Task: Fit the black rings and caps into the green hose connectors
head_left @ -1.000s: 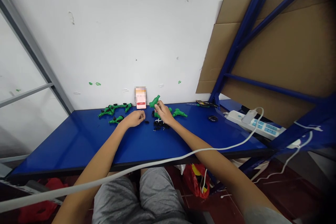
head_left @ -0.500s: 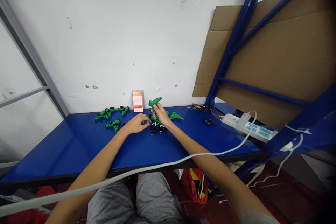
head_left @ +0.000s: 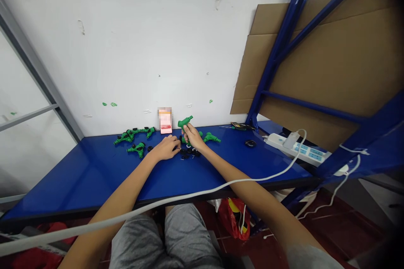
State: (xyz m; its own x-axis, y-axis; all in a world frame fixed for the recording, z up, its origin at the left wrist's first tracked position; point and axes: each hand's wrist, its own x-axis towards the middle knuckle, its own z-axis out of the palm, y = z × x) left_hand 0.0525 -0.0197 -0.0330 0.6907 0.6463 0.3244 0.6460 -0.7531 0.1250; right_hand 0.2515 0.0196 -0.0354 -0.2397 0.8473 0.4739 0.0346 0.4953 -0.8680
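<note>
Green plastic pipe fitting (head_left: 185,122) is gripped in the right hand (head_left: 192,136), raised just above the table (head_left: 94,176), with its spout tilted up and to the right. Right fingers (head_left: 189,131) are closed narrow around its body. The left hand (head_left: 164,148) is kept low over the table, just beside the right hand and not touching it. Left fingers (head_left: 173,142) are curled narrow, with the tips right next to small black parts (head_left: 187,154); whether a part is pinched cannot be told, as the tips are too small in view.

The small black parts are heaped directly below the right hand, with a few white bits mixed in. A second green fitting (head_left: 186,139) is partly hidden behind the right hand, and a third green fitting (head_left: 212,137) lies to its right. A cluster of green fittings (head_left: 132,135) is laid out left of the hands, with one more green fitting (head_left: 137,149) just in front.

A pink card (head_left: 165,121) stands upright at the wall, its print pixelated. Farther right on the table are a screwdriver (head_left: 241,126), a computer mouse (head_left: 250,143) and a white power strip (head_left: 285,145). A white cable (head_left: 158,204) is run across both forearms. Cardboard sheets (head_left: 299,71) are propped behind a blue steel rack (head_left: 284,46).
</note>
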